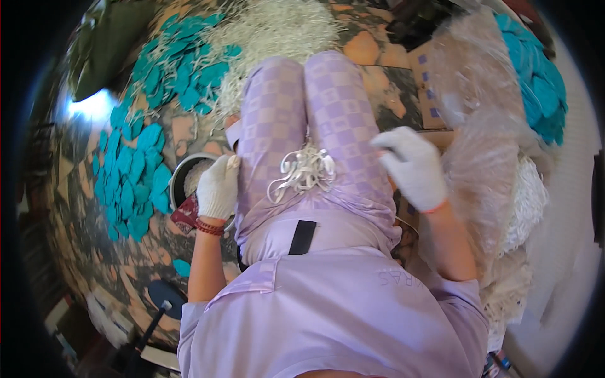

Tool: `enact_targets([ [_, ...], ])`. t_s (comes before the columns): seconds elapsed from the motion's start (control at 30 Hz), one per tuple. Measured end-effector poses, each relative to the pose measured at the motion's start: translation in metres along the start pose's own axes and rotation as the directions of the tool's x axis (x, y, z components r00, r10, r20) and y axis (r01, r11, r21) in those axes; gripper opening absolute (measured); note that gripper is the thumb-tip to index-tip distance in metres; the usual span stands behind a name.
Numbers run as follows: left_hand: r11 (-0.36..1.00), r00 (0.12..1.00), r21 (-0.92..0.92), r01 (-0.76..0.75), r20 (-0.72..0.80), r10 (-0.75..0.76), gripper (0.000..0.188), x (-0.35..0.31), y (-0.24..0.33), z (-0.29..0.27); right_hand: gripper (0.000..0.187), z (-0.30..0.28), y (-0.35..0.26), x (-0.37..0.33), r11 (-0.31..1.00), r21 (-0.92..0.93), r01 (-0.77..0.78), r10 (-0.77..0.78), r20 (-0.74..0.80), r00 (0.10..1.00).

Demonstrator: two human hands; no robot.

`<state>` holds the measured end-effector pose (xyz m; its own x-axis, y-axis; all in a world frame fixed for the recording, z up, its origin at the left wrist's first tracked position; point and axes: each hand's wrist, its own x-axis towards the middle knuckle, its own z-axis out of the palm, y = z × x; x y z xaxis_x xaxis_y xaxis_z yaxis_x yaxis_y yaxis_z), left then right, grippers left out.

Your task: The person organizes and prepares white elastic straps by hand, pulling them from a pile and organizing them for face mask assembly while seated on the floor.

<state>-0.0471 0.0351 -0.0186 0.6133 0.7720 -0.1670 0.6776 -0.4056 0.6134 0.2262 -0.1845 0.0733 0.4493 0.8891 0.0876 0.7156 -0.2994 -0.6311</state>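
Observation:
Both my hands wear white knitted gloves. By my left thigh, my left hand (217,188) is closed, its fingers pressed together; anything they hold is hidden. Over the outer side of my right thigh is my right hand (416,167), with fingers bent toward the thumb in a pinch; I cannot make out anything between them. A small heap of shiny white ribbon-like strips (307,170) lies on my lap between the two hands. Beside my left hand stands a round metal-rimmed bowl (178,173) with pale contents, and a dark red patterned cloth (185,214) hangs near its edge.
Flat teal pieces (135,183) lie in piles on the marbled floor (82,227) at left. A large heap of thin white strips (283,31) spreads beyond my knees. At right, clear plastic sheeting (472,120) adjoins a cardboard box (425,85) and more teal pieces (535,82).

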Motion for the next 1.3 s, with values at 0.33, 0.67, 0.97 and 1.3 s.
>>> enact_targets([
  [0.33, 0.883, 0.988, -0.448, 0.139, 0.006, -0.152, 0.029, -0.019, 0.010, 0.015, 0.023, 0.108, -0.036, 0.035, 0.992, -0.017, 0.123, -0.112, 0.304, 0.946],
  [0.67, 0.637, 0.942, -0.702, 0.319, 0.310, -0.129, 0.026, -0.008, 0.026, -0.007, 0.011, 0.079, -0.042, 0.035, 0.952, 0.305, 0.003, -0.042, 0.124, 0.991],
  [0.97, 0.680, 0.790, -0.688, -0.252, 0.260, 0.555, 0.050, 0.005, 0.113, -0.012, 0.009, 0.028, -0.072, 0.038, 0.691, 0.667, -0.279, 0.169, 0.225, 0.959],
  [1.3, 0.663, 0.722, -0.688, 0.295, 0.615, 0.317, 0.027, -0.013, 0.094, -0.003, 0.005, 0.033, -0.038, 0.024, 0.017, 0.933, -0.359, 0.446, 0.314, 0.838],
])
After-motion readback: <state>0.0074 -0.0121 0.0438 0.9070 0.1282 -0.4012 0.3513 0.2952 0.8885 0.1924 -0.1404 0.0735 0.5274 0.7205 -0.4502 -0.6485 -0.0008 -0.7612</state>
